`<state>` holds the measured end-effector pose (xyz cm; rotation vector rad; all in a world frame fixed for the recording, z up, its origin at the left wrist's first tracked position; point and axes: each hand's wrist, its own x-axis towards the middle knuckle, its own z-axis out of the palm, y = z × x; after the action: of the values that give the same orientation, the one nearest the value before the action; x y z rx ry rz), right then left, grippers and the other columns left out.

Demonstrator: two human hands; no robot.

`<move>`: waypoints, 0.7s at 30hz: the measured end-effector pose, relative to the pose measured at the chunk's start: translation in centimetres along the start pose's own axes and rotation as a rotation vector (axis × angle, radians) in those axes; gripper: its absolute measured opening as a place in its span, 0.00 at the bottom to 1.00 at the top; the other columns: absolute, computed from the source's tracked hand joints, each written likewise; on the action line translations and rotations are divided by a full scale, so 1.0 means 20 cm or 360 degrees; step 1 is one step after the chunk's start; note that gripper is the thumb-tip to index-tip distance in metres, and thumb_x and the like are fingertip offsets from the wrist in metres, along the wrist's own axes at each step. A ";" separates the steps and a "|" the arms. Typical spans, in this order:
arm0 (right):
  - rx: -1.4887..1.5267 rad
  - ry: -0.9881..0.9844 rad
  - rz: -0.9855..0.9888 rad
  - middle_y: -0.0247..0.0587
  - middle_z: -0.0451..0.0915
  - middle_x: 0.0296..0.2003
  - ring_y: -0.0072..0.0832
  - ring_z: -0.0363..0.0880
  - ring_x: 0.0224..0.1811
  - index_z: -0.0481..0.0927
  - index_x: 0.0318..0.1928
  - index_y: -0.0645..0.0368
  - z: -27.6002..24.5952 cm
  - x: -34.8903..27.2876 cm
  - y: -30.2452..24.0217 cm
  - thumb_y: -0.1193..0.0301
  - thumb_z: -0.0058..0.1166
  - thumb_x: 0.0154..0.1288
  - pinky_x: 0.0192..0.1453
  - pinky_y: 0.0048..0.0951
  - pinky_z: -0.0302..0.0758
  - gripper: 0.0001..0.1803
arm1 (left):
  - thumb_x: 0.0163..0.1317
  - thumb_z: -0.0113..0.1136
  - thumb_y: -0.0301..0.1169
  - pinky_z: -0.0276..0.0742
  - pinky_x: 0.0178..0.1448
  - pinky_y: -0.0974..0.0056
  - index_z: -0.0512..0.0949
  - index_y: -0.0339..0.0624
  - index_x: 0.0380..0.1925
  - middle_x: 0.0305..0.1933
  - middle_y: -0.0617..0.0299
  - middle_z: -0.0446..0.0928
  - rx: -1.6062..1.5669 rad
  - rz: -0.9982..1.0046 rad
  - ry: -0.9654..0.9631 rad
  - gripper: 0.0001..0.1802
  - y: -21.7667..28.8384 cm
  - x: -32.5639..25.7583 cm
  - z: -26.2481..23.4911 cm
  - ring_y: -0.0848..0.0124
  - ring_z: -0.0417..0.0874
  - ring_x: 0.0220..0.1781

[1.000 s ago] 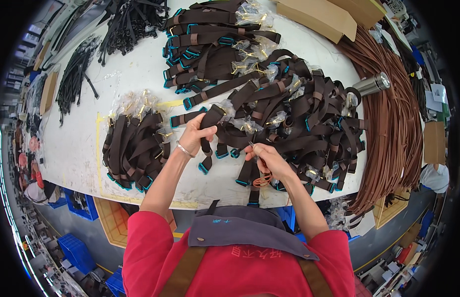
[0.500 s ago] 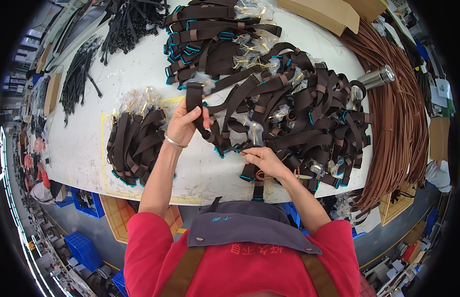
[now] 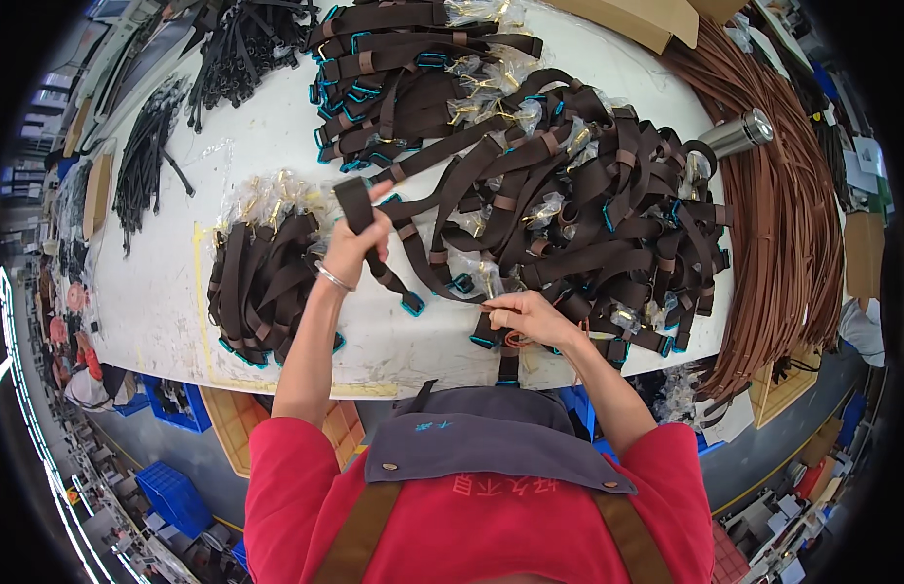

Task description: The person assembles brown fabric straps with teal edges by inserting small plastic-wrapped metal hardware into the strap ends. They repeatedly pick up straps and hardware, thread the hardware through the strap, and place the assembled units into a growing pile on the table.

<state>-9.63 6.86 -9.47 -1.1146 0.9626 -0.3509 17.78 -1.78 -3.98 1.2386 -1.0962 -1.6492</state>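
On the white worktable (image 3: 160, 292), a strap gets lifted from the heap.
The left hand (image 3: 359, 243) grips a dark brown webbing strap with teal ends (image 3: 413, 234); the right hand (image 3: 530, 316) pinches its plastic-bagged buckle (image 3: 476, 273). Best drawn clear gently, avoiding tangles.

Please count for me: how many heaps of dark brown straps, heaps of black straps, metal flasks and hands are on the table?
Heaps of dark brown straps: 3
Heaps of black straps: 2
Metal flask: 1
Hands, left hand and right hand: 2
Total: 8
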 end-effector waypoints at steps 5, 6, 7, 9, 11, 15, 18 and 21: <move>0.0466 0.0139 0.0009 0.32 0.74 0.24 0.09 0.59 0.14 0.73 0.47 0.64 -0.01 -0.05 -0.02 0.65 0.46 0.62 0.17 0.14 0.57 0.17 | 0.45 0.62 0.32 0.67 0.38 0.59 0.73 0.40 0.31 0.28 0.61 0.70 0.1208 0.0354 -0.0493 0.13 -0.49 -0.06 0.24 0.67 0.71 0.33; 0.0578 0.0135 -0.0027 0.32 0.74 0.24 0.09 0.59 0.13 0.73 0.47 0.64 -0.03 -0.06 -0.02 0.66 0.46 0.62 0.16 0.13 0.56 0.17 | 0.43 0.63 0.32 0.65 0.40 0.58 0.73 0.40 0.29 0.30 0.59 0.70 0.1695 0.0673 -0.0509 0.14 -0.51 -0.08 0.30 0.64 0.70 0.36; 0.0689 0.0130 -0.0062 0.32 0.74 0.24 0.08 0.58 0.12 0.73 0.46 0.64 -0.03 -0.07 -0.01 0.66 0.46 0.62 0.15 0.13 0.55 0.16 | 0.42 0.62 0.32 0.64 0.40 0.59 0.72 0.40 0.29 0.32 0.58 0.69 0.1885 0.0715 -0.0513 0.14 -0.53 -0.11 0.33 0.63 0.70 0.37; 0.0878 0.0123 -0.0108 0.32 0.73 0.22 0.09 0.58 0.12 0.73 0.45 0.65 -0.05 -0.09 0.01 0.67 0.45 0.62 0.14 0.13 0.55 0.16 | 0.42 0.61 0.31 0.61 0.41 0.60 0.71 0.40 0.28 0.35 0.57 0.68 0.2272 0.0789 -0.0513 0.13 -0.49 -0.18 0.38 0.60 0.69 0.38; 0.0898 0.0145 -0.0118 0.32 0.73 0.22 0.09 0.58 0.12 0.73 0.44 0.66 -0.07 -0.09 0.01 0.67 0.44 0.62 0.14 0.13 0.54 0.16 | 0.42 0.58 0.29 0.60 0.41 0.62 0.71 0.40 0.28 0.37 0.58 0.67 0.2477 0.0765 -0.0429 0.11 -0.52 -0.20 0.35 0.61 0.69 0.38; 0.0915 0.0120 -0.0125 0.32 0.73 0.20 0.10 0.58 0.12 0.73 0.44 0.66 -0.08 -0.09 -0.04 0.66 0.44 0.63 0.15 0.13 0.53 0.16 | 0.40 0.53 0.24 0.63 0.37 0.60 0.69 0.39 0.27 0.34 0.55 0.66 0.2449 0.0756 -0.0063 0.10 -0.65 -0.18 0.17 0.61 0.70 0.34; 0.0891 0.0053 -0.0174 0.33 0.73 0.23 0.10 0.59 0.12 0.73 0.43 0.66 -0.08 -0.07 -0.07 0.64 0.44 0.63 0.15 0.13 0.54 0.16 | 0.45 0.55 0.27 0.66 0.32 0.61 0.71 0.35 0.27 0.26 0.55 0.71 0.2105 0.0518 -0.0168 0.09 -0.57 -0.17 0.04 0.60 0.72 0.27; 0.0920 0.0093 -0.0227 0.34 0.73 0.26 0.10 0.60 0.12 0.73 0.41 0.65 -0.02 -0.07 -0.13 0.64 0.47 0.62 0.12 0.12 0.53 0.15 | 0.53 0.58 0.37 0.68 0.31 0.67 0.74 0.34 0.31 0.20 0.62 0.75 0.1025 -0.0331 -0.0310 0.15 -0.19 -0.23 0.03 0.71 0.75 0.25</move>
<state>-10.22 6.42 -6.63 -0.6450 0.7626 -0.7297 17.77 3.84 -6.09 1.6593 -1.7601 -1.6483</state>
